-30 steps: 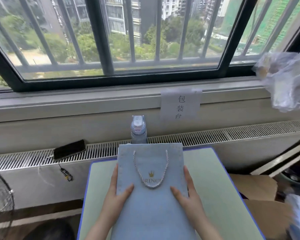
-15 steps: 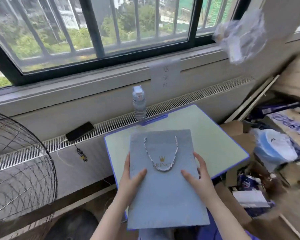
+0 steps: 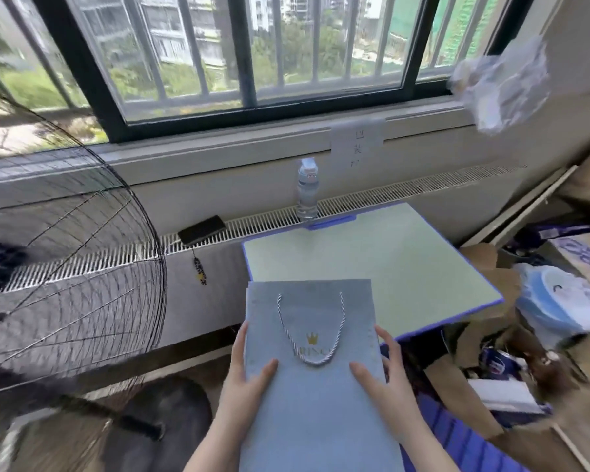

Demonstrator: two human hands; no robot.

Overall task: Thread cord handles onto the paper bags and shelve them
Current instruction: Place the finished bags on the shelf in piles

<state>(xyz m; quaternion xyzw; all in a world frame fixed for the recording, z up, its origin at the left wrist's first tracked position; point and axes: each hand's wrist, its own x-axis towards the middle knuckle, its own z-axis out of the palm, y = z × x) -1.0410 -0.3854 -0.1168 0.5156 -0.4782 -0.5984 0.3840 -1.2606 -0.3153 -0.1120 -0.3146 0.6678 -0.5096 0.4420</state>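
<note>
A flat light-blue paper bag [image 3: 317, 403] with a gold crown logo is lifted off the small table [image 3: 389, 267] and held in front of me. A silver-white twisted cord handle [image 3: 312, 335] loops down its front face. My left hand [image 3: 249, 379] grips the bag's left edge, thumb on the front, fingers behind. My right hand [image 3: 382, 379] grips the right edge the same way. Only the bag's top edge still overlaps the table's near left corner.
A water bottle [image 3: 307, 189] stands at the table's far edge by the radiator grille. A black phone [image 3: 201, 229] lies on the grille. A large wire fan guard [image 3: 72, 247] fills the left. Cardboard boxes and bagged goods [image 3: 556, 301] crowd the floor at right.
Both hands have pulled the bag off the table toward me and to the left. My view has swung left, bringing the fan into sight.
</note>
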